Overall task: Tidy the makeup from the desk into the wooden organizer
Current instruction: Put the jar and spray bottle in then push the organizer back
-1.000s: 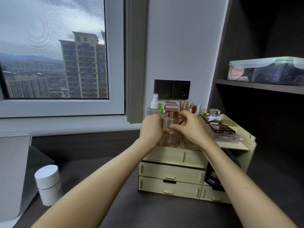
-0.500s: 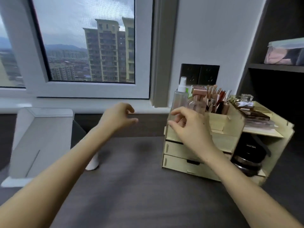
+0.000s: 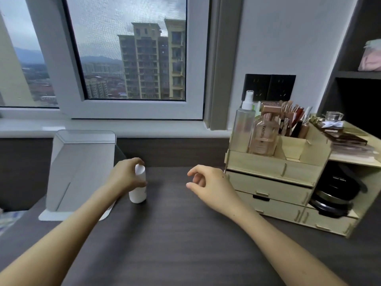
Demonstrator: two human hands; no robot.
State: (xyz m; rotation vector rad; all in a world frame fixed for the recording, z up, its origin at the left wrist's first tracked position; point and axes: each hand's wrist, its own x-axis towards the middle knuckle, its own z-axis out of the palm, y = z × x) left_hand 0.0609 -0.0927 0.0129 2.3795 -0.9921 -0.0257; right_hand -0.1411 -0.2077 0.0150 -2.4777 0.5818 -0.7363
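Observation:
A small white bottle (image 3: 138, 194) stands upright on the dark desk (image 3: 175, 240), and my left hand (image 3: 125, 176) is wrapped around its upper half. My right hand (image 3: 208, 184) hovers over the desk to the bottle's right, fingers loosely curled and holding nothing. At the right stands the wooden organizer (image 3: 274, 182). Its top left compartment holds a clear spray bottle (image 3: 243, 124) and a pink glass bottle (image 3: 263, 135), with brushes and lipsticks (image 3: 292, 118) behind them.
A white tilted mirror stand (image 3: 80, 166) sits just left of the white bottle. Flat palettes (image 3: 346, 139) and a small glass perfume bottle (image 3: 334, 118) lie on the organizer's right shelf, with a black round compact (image 3: 336, 195) below. Window and sill run behind the desk.
The pink bottle has been left in the organizer and both hands pulled away. My left hand swung down left and closed on the white bottle; my right hand drifted left over the desk.

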